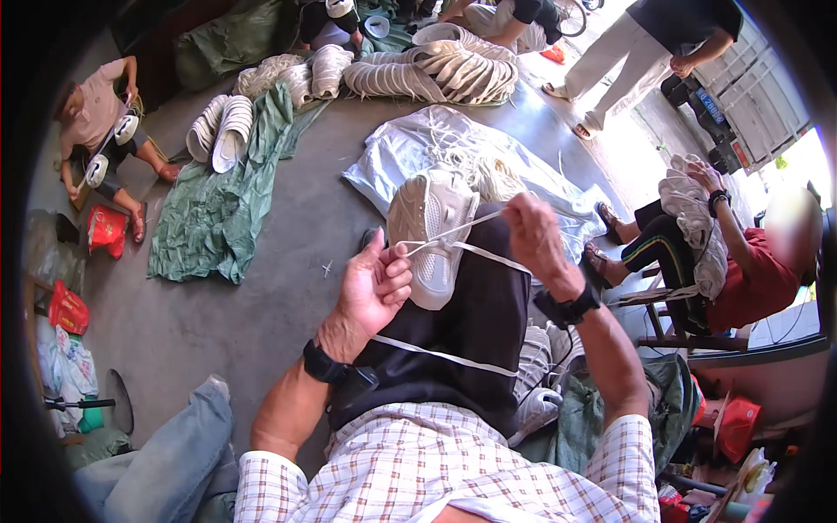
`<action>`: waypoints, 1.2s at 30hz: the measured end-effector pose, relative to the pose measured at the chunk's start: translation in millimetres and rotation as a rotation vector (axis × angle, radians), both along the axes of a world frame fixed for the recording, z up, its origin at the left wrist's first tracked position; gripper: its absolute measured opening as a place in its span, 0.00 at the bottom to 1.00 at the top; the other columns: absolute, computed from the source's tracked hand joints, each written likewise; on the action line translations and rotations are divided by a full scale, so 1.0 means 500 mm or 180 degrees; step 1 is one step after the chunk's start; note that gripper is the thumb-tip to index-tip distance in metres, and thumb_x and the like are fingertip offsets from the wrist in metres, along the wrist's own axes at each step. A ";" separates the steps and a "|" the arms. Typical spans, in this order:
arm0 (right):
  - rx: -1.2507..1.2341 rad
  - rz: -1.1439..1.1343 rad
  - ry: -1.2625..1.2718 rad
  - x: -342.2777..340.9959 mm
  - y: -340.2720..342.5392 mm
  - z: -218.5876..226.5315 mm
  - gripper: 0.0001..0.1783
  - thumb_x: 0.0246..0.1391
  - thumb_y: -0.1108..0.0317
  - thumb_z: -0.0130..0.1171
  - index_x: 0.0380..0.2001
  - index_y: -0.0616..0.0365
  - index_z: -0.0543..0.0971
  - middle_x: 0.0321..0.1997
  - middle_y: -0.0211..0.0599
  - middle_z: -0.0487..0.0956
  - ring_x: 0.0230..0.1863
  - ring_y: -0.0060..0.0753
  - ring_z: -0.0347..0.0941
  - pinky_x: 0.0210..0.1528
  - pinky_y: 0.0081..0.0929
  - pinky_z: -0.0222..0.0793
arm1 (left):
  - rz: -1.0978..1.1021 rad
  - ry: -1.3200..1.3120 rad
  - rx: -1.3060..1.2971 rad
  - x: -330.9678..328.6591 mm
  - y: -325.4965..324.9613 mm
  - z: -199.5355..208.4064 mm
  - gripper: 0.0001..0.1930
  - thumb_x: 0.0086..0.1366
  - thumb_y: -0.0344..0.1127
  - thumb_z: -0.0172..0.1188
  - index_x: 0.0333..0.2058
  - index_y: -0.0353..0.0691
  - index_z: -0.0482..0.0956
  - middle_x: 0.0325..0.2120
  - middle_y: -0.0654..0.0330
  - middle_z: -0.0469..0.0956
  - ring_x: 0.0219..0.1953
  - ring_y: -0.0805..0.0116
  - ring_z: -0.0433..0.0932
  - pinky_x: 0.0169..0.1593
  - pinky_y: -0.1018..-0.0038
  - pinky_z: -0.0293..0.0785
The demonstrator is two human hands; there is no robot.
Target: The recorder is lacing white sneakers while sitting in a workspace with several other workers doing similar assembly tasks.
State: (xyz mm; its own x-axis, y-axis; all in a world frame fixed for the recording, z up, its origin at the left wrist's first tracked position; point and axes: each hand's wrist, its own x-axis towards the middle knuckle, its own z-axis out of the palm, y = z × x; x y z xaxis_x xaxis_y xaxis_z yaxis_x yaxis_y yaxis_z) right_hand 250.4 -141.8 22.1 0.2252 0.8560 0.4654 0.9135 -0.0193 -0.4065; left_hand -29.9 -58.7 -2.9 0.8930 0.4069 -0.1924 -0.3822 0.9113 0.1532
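A pale beige shoe upper (445,209) rests over my dark-trousered knee. A thin white shoelace (466,227) runs taut across it between my two hands. My left hand (375,281) is closed beside the shoe's left side, pinching the lace between thumb and forefinger, its other fingers curled. On the other side, my right hand (539,242) is closed on the same lace, pulling it up and to the right. A flat white strap (445,354) crosses my thighs; another white length passes over the knee near the shoe.
A white sheet (384,157) with a bundle of laces (493,179) lies ahead. Beyond it are stacked shoe uppers (436,71). A green sack (214,209) is on the floor at left. More uppers (534,370) sit by my right thigh. A person (750,270) sits close at right.
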 end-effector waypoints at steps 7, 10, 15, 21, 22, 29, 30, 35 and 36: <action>-0.0525 -0.0953 0.0187 0.196 -0.095 0.025 0.10 0.59 0.65 0.58 0.30 0.62 0.78 0.27 0.52 0.78 0.34 0.58 0.74 0.38 0.48 0.67 | 0.1009 0.1983 0.1201 0.053 -0.056 0.031 0.12 0.73 0.41 0.53 0.39 0.35 0.74 0.17 0.68 0.70 0.10 0.85 0.53 0.15 0.83 0.47; -0.0674 -0.0862 0.0469 0.159 -0.125 0.049 0.11 0.58 0.65 0.59 0.29 0.64 0.78 0.24 0.44 0.78 0.28 0.44 0.74 0.35 0.39 0.67 | 0.1038 0.2068 0.1328 0.051 -0.056 0.034 0.11 0.72 0.39 0.54 0.38 0.36 0.74 0.17 0.68 0.70 0.11 0.85 0.54 0.14 0.83 0.48; -0.0549 -0.0396 0.2386 0.137 -0.146 0.112 0.11 0.60 0.66 0.59 0.31 0.64 0.79 0.20 0.25 0.73 0.23 0.15 0.65 0.30 0.19 0.61 | 0.0816 0.2332 0.1613 0.048 -0.049 0.051 0.06 0.67 0.33 0.60 0.37 0.37 0.74 0.17 0.70 0.70 0.11 0.86 0.55 0.15 0.84 0.49; 0.0202 0.0374 0.4450 0.149 -0.158 0.124 0.07 0.62 0.70 0.61 0.38 0.64 0.79 0.28 0.28 0.75 0.27 0.20 0.68 0.34 0.22 0.65 | 0.1095 0.2982 0.3409 0.066 -0.054 0.031 0.10 0.56 0.28 0.69 0.31 0.37 0.76 0.17 0.69 0.74 0.18 0.86 0.67 0.23 0.84 0.61; 0.0222 0.0356 0.4468 0.145 -0.158 0.126 0.07 0.62 0.70 0.61 0.38 0.64 0.79 0.28 0.28 0.75 0.27 0.20 0.68 0.34 0.22 0.65 | 0.1118 0.3255 0.3933 0.065 -0.053 0.034 0.10 0.53 0.28 0.71 0.29 0.36 0.76 0.17 0.67 0.76 0.20 0.84 0.71 0.27 0.83 0.66; 0.0462 0.0523 0.4928 0.100 -0.165 0.172 0.13 0.63 0.69 0.59 0.47 0.64 0.76 0.27 0.33 0.77 0.27 0.25 0.70 0.36 0.26 0.67 | 0.0849 0.3108 0.3839 0.056 -0.023 0.020 0.09 0.51 0.27 0.71 0.25 0.35 0.77 0.16 0.67 0.76 0.19 0.84 0.70 0.26 0.82 0.65; 0.0474 0.0516 0.4937 0.103 -0.167 0.168 0.13 0.63 0.69 0.59 0.47 0.64 0.76 0.27 0.33 0.77 0.27 0.25 0.70 0.36 0.26 0.67 | 0.0859 0.3110 0.3905 0.055 -0.024 0.019 0.09 0.52 0.27 0.71 0.25 0.35 0.77 0.15 0.68 0.76 0.19 0.84 0.70 0.26 0.82 0.65; 0.0488 0.0292 0.5209 0.154 -0.194 0.126 0.13 0.64 0.69 0.58 0.48 0.64 0.75 0.27 0.31 0.76 0.26 0.23 0.68 0.33 0.24 0.64 | 0.0912 0.3208 0.4173 0.063 -0.035 0.029 0.08 0.53 0.28 0.70 0.25 0.36 0.77 0.15 0.68 0.75 0.18 0.84 0.69 0.26 0.81 0.65; 0.0473 0.0303 0.5210 0.163 -0.199 0.118 0.13 0.64 0.69 0.58 0.48 0.64 0.75 0.27 0.31 0.76 0.26 0.23 0.68 0.33 0.24 0.64 | 0.0927 0.3180 0.4299 0.063 -0.038 0.030 0.08 0.54 0.27 0.69 0.26 0.36 0.77 0.15 0.70 0.74 0.19 0.85 0.67 0.25 0.83 0.64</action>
